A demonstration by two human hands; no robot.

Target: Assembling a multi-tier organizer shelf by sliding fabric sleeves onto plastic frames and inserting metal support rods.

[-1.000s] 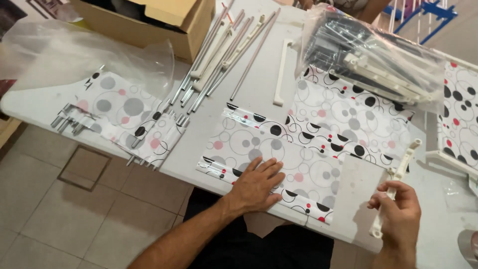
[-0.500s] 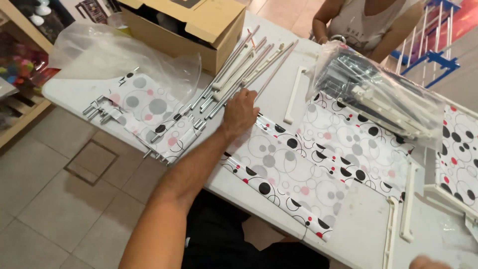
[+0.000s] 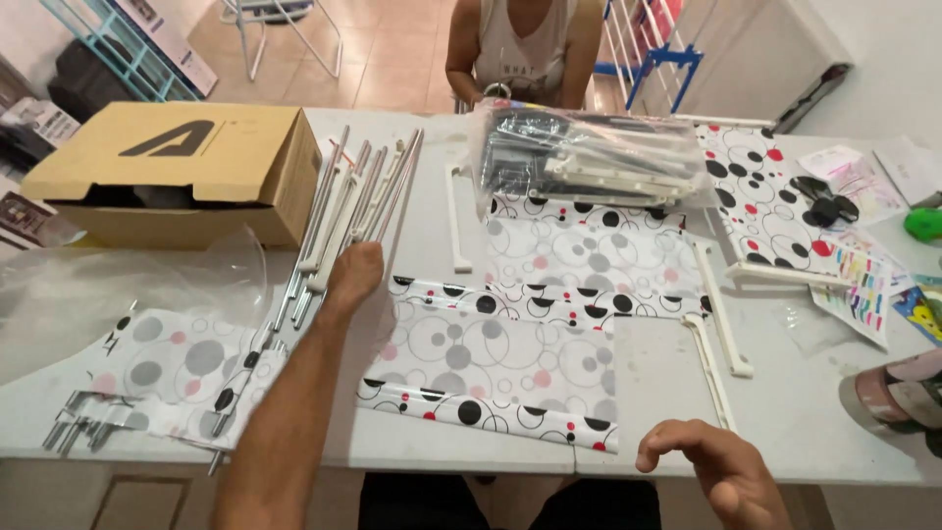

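Several metal rods (image 3: 343, 211) lay bundled near the tabletop's (image 3: 814, 412) left end beside a cardboard box (image 3: 177, 172); my left hand (image 3: 351, 277) rested on them, fingers hidden. My right hand (image 3: 716, 471) hovered empty at the near edge, fingers loosely curled apart.

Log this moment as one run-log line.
left hand: on bundle of silver metal rods | right hand: empty, open, over white table edge

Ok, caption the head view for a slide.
Left hand reaches onto a bundle of metal rods beside a cardboard box; right hand hovers open.
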